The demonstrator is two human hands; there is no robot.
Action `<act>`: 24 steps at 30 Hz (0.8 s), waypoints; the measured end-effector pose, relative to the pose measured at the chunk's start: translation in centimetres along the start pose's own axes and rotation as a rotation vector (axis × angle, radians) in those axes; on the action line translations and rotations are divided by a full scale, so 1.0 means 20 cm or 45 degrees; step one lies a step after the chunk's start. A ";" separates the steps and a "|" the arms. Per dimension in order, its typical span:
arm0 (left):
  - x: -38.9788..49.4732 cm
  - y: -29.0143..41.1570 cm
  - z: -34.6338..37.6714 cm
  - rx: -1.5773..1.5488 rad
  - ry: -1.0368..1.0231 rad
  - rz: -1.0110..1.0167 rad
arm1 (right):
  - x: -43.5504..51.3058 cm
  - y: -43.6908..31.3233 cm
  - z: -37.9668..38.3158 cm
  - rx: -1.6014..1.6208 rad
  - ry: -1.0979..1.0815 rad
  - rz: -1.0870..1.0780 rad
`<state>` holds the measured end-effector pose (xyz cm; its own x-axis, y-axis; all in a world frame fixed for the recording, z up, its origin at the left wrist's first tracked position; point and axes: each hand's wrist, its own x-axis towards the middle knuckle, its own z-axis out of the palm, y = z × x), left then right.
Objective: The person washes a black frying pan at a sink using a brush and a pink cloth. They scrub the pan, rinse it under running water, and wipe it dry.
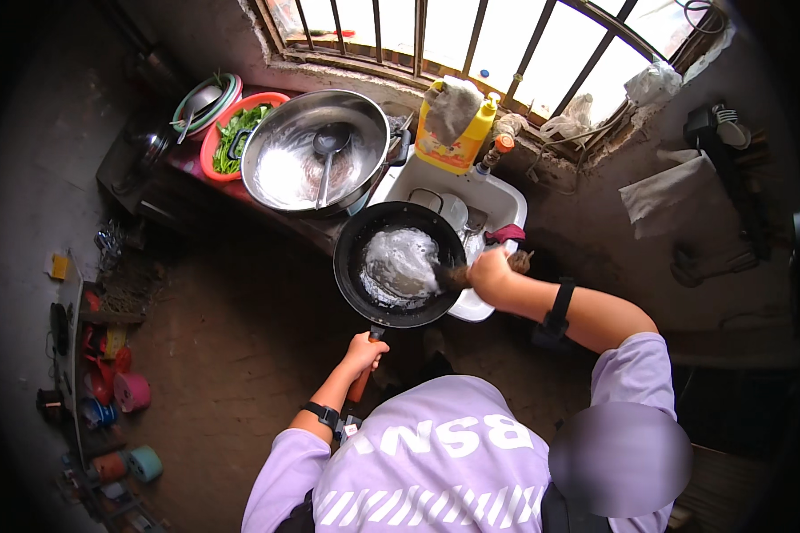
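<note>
A black frying pan (347, 266) with foamy, whitish liquid (400, 260) in it is held over the front left of a white sink (510, 200). My left hand (365, 354) is closed round the pan's orange-brown handle (359, 386). In my right hand (491, 274) is a brush (520, 261) of bundled fibres; its blurred dark end reaches into the right side of the pan, at the foam. Behind the pan, a metal ladle (327, 170) rests in a large steel pan (287, 193) with soapy-looking residue. Dishes (453, 212) lie in the sink, partly hidden by the frying pan.
Left of the steel pan stand an orange basin (208, 150) of leafy greens and stacked bowls (232, 100). A yellow jug (445, 150) with a grey cloth (452, 106) stands behind the sink, beside a wrapped tap (505, 142). A red cloth (507, 233) hangs at the sink's right rim.
</note>
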<state>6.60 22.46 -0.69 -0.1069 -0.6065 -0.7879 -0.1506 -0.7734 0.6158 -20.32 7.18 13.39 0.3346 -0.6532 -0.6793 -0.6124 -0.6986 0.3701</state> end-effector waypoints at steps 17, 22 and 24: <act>-0.01 0.00 -0.01 0.017 0.006 0.004 | 0.37 -0.13 -0.35 0.488 0.691 0.247; -0.02 0.01 -0.01 0.041 0.021 0.017 | 0.35 0.14 -0.09 0.403 0.447 0.397; -0.02 0.01 0.00 0.015 0.016 0.001 | 0.24 0.14 0.01 0.318 0.368 0.290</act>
<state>6.62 22.55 -0.24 -0.0946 -0.6096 -0.7871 -0.1621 -0.7706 0.6163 -20.55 2.09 10.98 0.3361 -0.8619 -0.3797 -0.8359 -0.4587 0.3015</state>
